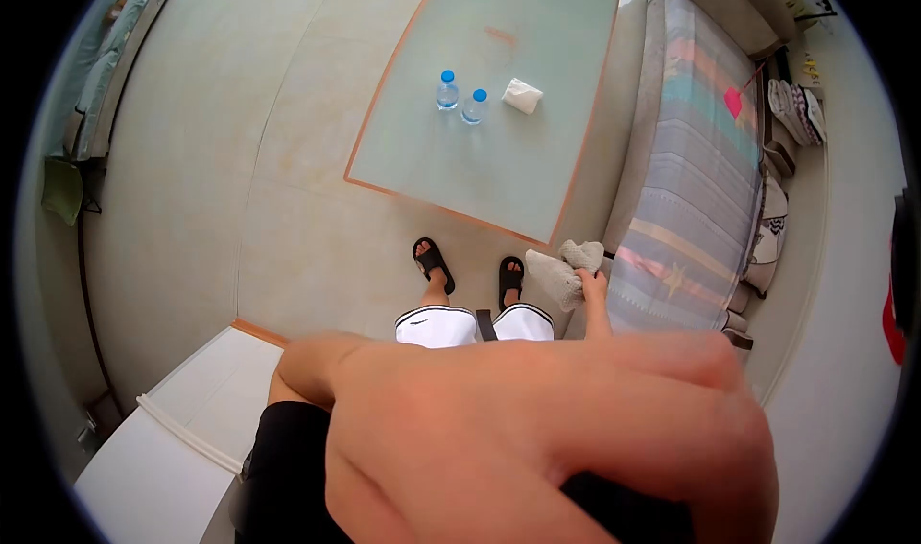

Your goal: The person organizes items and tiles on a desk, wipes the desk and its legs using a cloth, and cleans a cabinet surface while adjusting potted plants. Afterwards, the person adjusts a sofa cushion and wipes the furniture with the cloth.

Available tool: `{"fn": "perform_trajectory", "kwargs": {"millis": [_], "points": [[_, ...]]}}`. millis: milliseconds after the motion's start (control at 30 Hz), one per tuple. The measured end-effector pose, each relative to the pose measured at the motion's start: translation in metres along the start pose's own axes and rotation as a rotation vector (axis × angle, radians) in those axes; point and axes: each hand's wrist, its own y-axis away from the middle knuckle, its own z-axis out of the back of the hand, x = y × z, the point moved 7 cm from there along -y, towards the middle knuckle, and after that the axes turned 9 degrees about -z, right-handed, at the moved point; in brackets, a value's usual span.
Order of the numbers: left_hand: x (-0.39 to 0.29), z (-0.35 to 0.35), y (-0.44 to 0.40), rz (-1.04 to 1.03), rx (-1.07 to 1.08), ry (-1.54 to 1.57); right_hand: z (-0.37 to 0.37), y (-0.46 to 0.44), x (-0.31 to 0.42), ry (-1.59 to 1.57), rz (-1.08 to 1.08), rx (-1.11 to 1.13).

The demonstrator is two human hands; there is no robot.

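My right hand [593, 280] is closed around a cream, textured cloth [554, 277]. The bunched cloth hangs in two lobes, beside my right foot and the sofa's near end. Very close to the camera, my left hand [537, 410] fills the lower middle of the view. Its fingers bend down at the right, with a gap between them and the thumb side. The lower edge of the view cuts off its fingertips, so whether they hold anything is hidden.
Ahead stands a glass-topped table [413, 151] with two water bottles [447, 93] and a white tissue pack [522, 96]. A sofa [686, 218] with a striped cover runs along the right. My feet wear black sandals [434, 261]. A white surface [163, 467] is at lower left.
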Motion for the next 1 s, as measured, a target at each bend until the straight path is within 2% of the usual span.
{"fn": "perform_trajectory", "kwargs": {"millis": [233,400,667,833,1000], "points": [[0.067,-0.073,-0.027,0.013,0.048,0.251,0.051,-0.040,-0.083,-0.188,0.026,-0.081],[0.150,-0.144,-0.039,0.019,0.104,0.332,0.091,-0.077,-0.097,-0.243,0.093,-0.030],[0.307,-0.243,-0.066,0.064,0.170,0.385,0.194,-0.121,-0.075,-0.212,0.192,0.047],[0.359,-0.273,-0.083,0.068,0.174,0.425,0.240,-0.153,-0.095,-0.259,0.217,0.022],[0.382,-0.260,-0.097,0.087,0.138,0.378,0.242,-0.157,-0.100,-0.298,0.164,0.103]]}}
